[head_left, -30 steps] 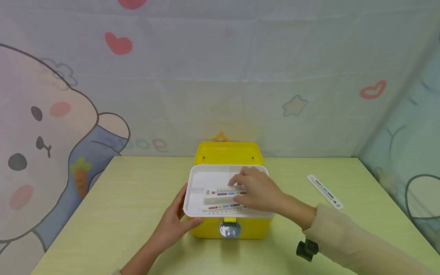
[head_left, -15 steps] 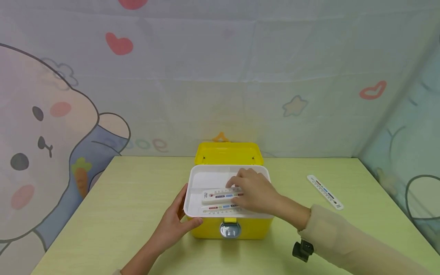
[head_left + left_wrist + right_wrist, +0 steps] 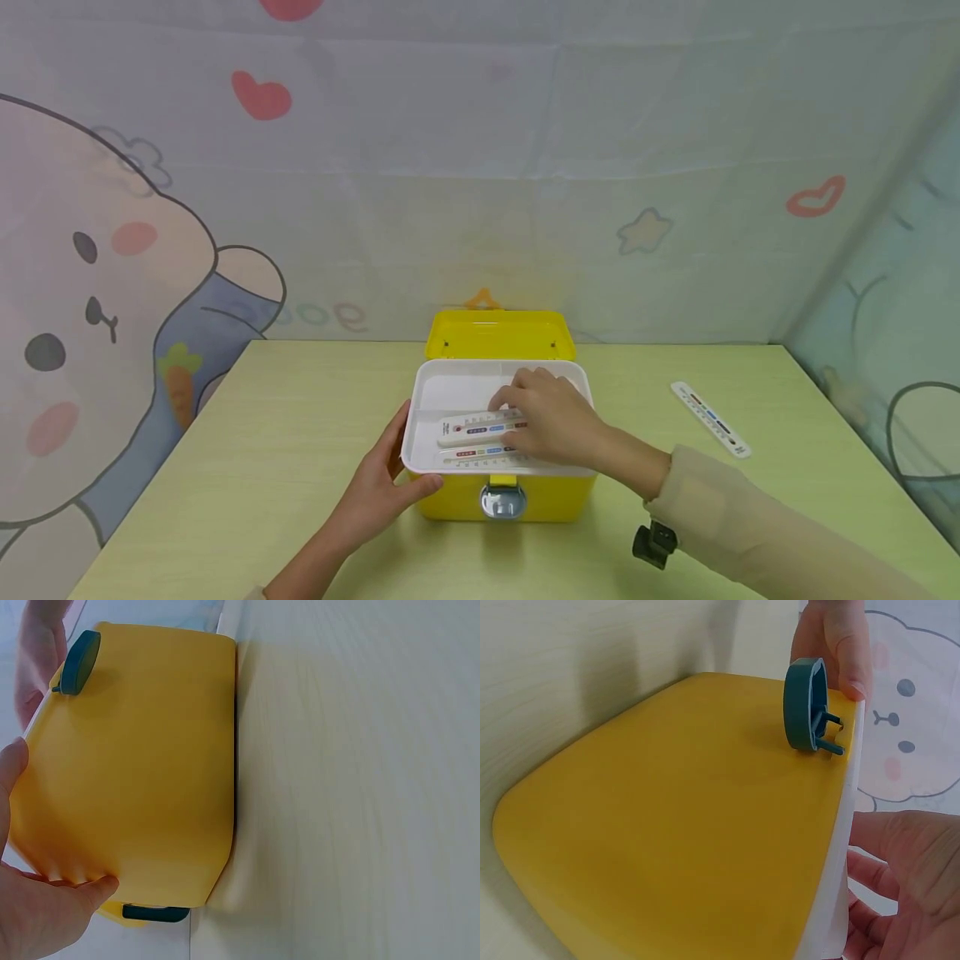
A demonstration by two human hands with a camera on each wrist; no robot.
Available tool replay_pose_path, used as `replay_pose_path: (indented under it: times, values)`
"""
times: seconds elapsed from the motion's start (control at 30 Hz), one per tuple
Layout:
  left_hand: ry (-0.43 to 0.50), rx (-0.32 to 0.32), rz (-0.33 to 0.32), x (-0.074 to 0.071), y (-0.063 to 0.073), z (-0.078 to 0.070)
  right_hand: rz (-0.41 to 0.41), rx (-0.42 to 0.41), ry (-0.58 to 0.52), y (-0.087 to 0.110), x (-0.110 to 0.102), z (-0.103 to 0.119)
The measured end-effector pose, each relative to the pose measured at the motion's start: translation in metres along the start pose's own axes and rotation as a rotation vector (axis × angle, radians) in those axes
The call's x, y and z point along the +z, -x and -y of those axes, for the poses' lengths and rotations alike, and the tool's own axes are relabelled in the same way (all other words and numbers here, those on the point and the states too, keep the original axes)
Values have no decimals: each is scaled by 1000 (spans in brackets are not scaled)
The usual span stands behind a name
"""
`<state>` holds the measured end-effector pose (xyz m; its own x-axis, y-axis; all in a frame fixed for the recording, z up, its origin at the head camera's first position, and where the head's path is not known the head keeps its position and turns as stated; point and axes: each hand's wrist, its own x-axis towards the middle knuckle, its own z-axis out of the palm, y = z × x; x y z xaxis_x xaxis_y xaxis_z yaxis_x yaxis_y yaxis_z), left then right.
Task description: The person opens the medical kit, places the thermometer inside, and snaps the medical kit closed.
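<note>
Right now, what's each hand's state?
Left hand: closed, holding the yellow box.
Right hand: closed, pinching a thermometer in the white tray.

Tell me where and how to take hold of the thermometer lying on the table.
Pinch the thermometer across its middle, by its two long edges, probably best from above with the right hand once that is free. It is a slim strip lying flat on the table, both long edges exposed, to the right of the yellow box.
</note>
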<state>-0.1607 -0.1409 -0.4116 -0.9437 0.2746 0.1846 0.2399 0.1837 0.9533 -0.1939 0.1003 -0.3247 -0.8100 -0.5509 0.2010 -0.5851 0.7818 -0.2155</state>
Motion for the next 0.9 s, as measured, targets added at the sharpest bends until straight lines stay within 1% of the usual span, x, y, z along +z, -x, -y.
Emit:
replay_pose_path:
  times: [0.2, 0.4, 0.57, 0.73, 0.9]
  values:
    - [6, 6, 1, 0, 0, 0, 3, 1, -6, -1, 2, -1]
    - [7, -5, 1, 0, 1, 0, 5, -12, -16, 0, 3, -4]
    - [18, -15, 0, -1, 1, 1, -16, -26, -43, 3, 1, -7]
    - [20, -25, -2, -2, 1, 0, -36, -8, -70, 8, -3, -11]
    - [25, -33, -3, -1, 2, -1, -36, 11, -85, 13, -5, -17]
